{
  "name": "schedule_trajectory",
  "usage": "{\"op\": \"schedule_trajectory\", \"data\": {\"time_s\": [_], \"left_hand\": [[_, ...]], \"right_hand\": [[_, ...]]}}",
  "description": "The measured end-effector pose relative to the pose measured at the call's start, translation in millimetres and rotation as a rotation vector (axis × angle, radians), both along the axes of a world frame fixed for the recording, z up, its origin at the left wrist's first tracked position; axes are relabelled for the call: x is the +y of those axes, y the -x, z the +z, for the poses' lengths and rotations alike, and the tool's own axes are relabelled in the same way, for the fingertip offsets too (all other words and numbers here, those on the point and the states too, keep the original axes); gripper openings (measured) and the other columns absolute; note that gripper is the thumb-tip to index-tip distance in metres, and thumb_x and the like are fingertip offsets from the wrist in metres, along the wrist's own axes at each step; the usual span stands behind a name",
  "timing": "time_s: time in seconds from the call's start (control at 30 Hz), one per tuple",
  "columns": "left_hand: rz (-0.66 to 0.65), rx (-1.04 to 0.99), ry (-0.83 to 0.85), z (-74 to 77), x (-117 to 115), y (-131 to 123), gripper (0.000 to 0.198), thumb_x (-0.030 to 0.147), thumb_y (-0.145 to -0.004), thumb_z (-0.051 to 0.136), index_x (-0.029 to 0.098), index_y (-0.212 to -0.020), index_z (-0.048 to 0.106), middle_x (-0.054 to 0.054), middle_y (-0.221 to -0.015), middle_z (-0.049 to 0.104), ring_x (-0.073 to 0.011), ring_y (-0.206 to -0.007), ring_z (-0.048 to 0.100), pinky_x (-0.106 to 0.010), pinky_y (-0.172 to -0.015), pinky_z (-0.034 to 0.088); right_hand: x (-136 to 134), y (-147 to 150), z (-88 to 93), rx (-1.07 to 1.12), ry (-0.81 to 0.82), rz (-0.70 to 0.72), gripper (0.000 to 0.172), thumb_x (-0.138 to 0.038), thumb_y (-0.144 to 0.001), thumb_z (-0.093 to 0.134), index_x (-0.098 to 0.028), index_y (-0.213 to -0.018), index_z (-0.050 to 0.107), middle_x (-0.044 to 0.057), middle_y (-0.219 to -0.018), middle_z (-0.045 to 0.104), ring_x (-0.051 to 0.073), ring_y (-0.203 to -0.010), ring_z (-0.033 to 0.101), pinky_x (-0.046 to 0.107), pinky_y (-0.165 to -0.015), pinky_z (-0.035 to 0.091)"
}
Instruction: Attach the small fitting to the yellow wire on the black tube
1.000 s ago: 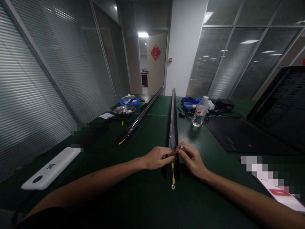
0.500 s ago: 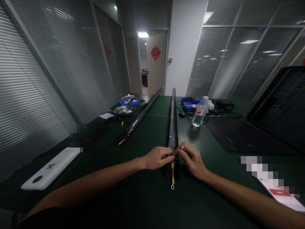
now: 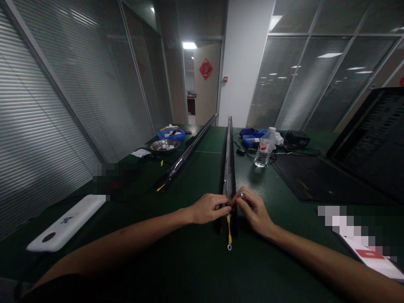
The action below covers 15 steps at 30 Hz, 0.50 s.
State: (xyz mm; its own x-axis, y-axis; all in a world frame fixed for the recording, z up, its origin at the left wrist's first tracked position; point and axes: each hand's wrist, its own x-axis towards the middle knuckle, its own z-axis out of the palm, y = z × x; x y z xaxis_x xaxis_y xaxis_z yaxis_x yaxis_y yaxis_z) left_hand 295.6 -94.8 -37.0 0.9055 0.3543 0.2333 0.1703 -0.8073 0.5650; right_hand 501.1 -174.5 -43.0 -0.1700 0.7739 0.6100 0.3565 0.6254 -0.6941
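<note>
A long, dark metal channel runs away from me down the table. My left hand and my right hand meet over its near end, fingertips pinched close together. Just below the left thumb, a short yellow wire with a ring terminal at its lower end lies along the channel and sticks out past it. A shiny round metal piece shows at the right hand's fingers; whether it is worn or held I cannot tell. The fingers hide whatever is between them.
Left of centre lies a second long rail with a yellow wire end. Beyond it are a metal bowl and a blue tray. A water bottle, blue bins and cables stand right. A white device lies left.
</note>
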Motion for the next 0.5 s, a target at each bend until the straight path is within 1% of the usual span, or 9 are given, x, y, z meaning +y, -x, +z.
{"op": "schedule_trajectory", "data": {"time_s": [0.13, 0.33, 0.5], "left_hand": [[-0.008, -0.002, -0.018, 0.7, 0.0, -0.4, 0.024, 0.034, -0.105, 0.048, 0.016, -0.094, 0.061, 0.000, -0.083, 0.057, -0.0134, -0.072, 0.054, -0.022, -0.067, 0.039], [-0.028, -0.029, -0.013, -0.9, 0.1, -0.9, 0.021, 0.027, -0.105, 0.044, 0.017, -0.099, 0.062, -0.003, -0.094, 0.062, -0.0166, -0.086, 0.061, -0.024, -0.079, 0.044], [-0.015, -0.029, -0.010, -0.5, -0.2, -1.2, 0.022, 0.027, -0.105, 0.045, 0.017, -0.098, 0.062, -0.003, -0.093, 0.062, -0.0162, -0.084, 0.061, -0.023, -0.076, 0.043]], "right_hand": [[0.5, -0.1, -0.7, 0.008, 0.000, 0.006, 0.025, -0.029, -0.105, 0.050, -0.021, -0.087, 0.066, 0.005, -0.086, 0.062, 0.021, -0.081, 0.060, 0.033, -0.074, 0.047], [-0.7, 0.8, -1.3, -0.011, 0.027, -0.051, 0.021, -0.030, -0.104, 0.053, -0.020, -0.093, 0.068, 0.004, -0.085, 0.060, 0.019, -0.077, 0.058, 0.031, -0.068, 0.045], [-1.2, 0.7, -0.7, -0.024, 0.026, -0.045, 0.021, -0.029, -0.104, 0.053, -0.020, -0.093, 0.068, 0.004, -0.085, 0.059, 0.019, -0.077, 0.058, 0.030, -0.068, 0.045]]}}
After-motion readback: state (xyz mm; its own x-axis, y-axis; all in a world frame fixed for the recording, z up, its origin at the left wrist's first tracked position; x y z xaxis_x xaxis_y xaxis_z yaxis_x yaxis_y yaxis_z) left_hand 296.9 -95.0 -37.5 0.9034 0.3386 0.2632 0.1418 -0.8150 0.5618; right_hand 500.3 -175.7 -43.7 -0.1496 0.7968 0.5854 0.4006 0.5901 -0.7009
